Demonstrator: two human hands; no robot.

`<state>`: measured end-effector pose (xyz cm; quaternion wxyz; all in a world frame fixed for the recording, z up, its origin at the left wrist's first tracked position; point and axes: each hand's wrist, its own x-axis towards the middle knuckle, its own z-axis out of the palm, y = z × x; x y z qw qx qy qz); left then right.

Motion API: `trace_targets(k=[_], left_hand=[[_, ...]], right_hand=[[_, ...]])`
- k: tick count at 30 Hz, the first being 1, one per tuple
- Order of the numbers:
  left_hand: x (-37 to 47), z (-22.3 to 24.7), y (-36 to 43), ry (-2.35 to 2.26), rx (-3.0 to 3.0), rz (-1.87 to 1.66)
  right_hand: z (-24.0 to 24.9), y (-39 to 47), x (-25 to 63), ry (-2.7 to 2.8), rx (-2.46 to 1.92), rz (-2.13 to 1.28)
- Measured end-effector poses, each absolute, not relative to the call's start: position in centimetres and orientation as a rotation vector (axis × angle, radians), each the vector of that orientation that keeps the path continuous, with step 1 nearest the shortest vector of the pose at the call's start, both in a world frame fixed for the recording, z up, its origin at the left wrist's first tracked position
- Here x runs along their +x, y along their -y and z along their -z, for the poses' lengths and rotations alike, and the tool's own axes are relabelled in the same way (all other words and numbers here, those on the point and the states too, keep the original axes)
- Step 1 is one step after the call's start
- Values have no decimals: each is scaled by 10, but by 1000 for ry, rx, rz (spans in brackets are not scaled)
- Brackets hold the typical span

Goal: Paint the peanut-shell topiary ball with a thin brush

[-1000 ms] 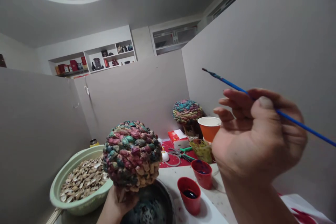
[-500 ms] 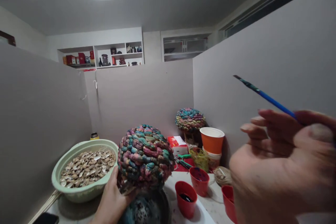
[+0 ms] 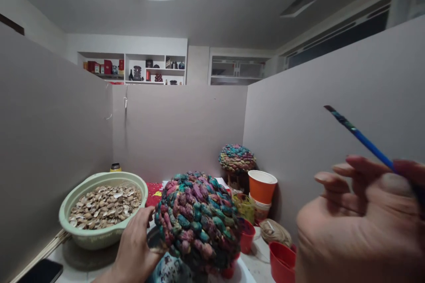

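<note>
My left hand [image 3: 134, 241] grips the lower left side of a domed craft piece [image 3: 199, 221]. Rows of lumpy, shell-like bits painted teal, pink, purple and green cover it, and it is tilted. Beneath it shows a paint-spotted bluish surface [image 3: 174, 269], partly hidden. A blue paintbrush [image 3: 368, 141] is pinched in my right hand [image 3: 360, 230], palm turned up, its dark tip pointing up and left, well apart from the dome. Red cups [image 3: 282, 261] stand right of the dome; one red cup [image 3: 247, 241] sits partly behind it.
A pale green basin [image 3: 99, 236] full of shells stands left. A phone [image 3: 41, 272] lies front left. At the back are a second painted dome [image 3: 237, 159], an orange paper cup [image 3: 262, 187] and a ball of twine [image 3: 275, 233]. Grey partitions [image 3: 179, 128] enclose the table.
My left hand has turned and tilted the dome, bringing it right and lower, over part of the red cups. My right hand with the paintbrush has shifted right and down. The view moved slightly.
</note>
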<state>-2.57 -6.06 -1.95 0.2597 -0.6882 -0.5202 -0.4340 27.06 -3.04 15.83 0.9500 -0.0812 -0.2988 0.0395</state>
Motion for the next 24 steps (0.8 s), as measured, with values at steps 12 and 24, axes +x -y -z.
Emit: trace_targets(k=[12,24], left_hand=[[-31,20,60,1252,-1863,1006],[-28,11,63,1219,-1781,893]], right_hand=[[-145,53,270,1170,-118,-227],[-134,65,263,1841,-195,-73]])
